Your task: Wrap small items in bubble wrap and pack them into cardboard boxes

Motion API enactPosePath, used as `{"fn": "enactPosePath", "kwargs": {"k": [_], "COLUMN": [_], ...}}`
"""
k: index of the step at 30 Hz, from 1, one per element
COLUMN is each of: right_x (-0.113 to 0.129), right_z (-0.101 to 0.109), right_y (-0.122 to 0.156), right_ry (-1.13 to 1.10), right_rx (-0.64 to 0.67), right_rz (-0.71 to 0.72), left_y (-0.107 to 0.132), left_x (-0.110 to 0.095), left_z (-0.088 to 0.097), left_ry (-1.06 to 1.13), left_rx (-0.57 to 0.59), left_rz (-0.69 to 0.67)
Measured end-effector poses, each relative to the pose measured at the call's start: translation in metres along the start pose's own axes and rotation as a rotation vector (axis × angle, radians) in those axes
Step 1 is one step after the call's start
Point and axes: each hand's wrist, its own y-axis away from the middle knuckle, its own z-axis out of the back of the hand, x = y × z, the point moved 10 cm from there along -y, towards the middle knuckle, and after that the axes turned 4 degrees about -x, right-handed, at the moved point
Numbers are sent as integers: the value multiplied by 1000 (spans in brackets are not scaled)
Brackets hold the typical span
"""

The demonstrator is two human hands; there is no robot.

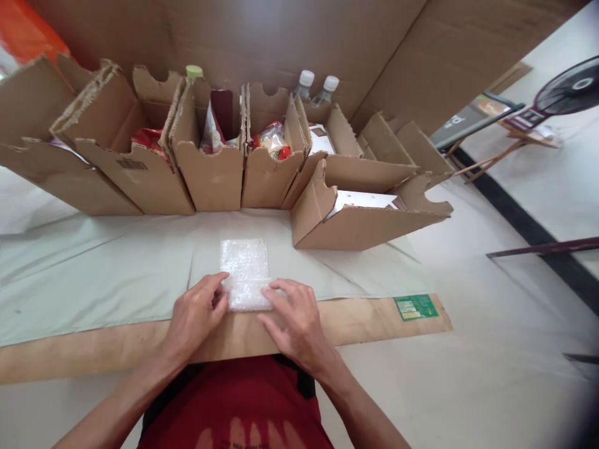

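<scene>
A small clear bubble-wrap pouch [244, 268] lies flat on the pale cloth [116, 274] near the table's front edge. My left hand [196, 315] pinches the pouch's near left corner with thumb and fingertips. My right hand [294, 321] rests on the near right edge, fingers curled and pressing down on the pouch. Both hands sit over the wooden board [369, 318] that forms the table's front edge.
A row of open cardboard boxes [210, 174] stands behind, some holding snack packets [274, 142] and white cards [365, 201]. Bottles [318, 87] stand at the back against a cardboard wall. A green sticker [415, 307] marks the board. A fan [568, 93] stands on the floor at the right.
</scene>
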Motion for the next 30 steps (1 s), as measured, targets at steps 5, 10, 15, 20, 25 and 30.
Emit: {"fn": "enactPosePath", "kwargs": {"k": [5, 10, 15, 20, 25, 30], "right_x": [23, 18, -10, -12, 12, -8], "right_z": [-25, -28, -30, -14, -33, -30], "right_y": [7, -9, -19, -21, -19, -34], "right_ry": [123, -3, -264, 5, 210, 3], "right_rx": [202, 290, 398, 119, 187, 122], "right_rz": [327, 260, -104, -48, 232, 32], "left_y": [1, 18, -1, -30, -34, 7], "left_x": [-14, -30, -19, -10, -5, 27], "left_z": [12, 20, 12, -4, 0, -2], "left_ry": [-71, 52, 120, 64, 36, 628], "left_rx": [-104, -75, 22, -25, -91, -84], "left_rz": [-169, -401, -215, -58, 33, 520]}}
